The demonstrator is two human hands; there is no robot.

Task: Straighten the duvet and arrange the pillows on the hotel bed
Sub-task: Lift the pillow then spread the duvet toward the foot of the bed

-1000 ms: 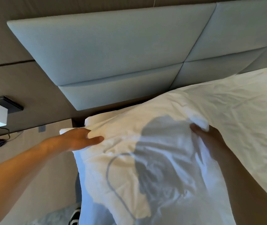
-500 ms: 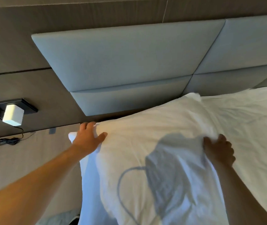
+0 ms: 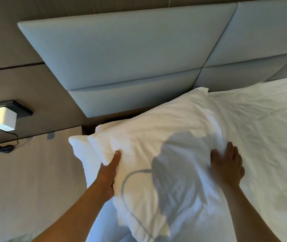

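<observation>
Pillow [image 3: 158, 137], white, plump and creased, lay at the near left of the bed against the grey headboard [image 3: 125, 55], atop another pillow [image 3: 79, 147]. Left hand [image 3: 107, 173] gripped its left edge, thumb pressed in; right hand [image 3: 226, 165] clutched its right side.

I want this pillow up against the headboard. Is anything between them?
Nothing visible. The pillow, held by left hand and right hand, faces the headboard across an open dark gap.
</observation>
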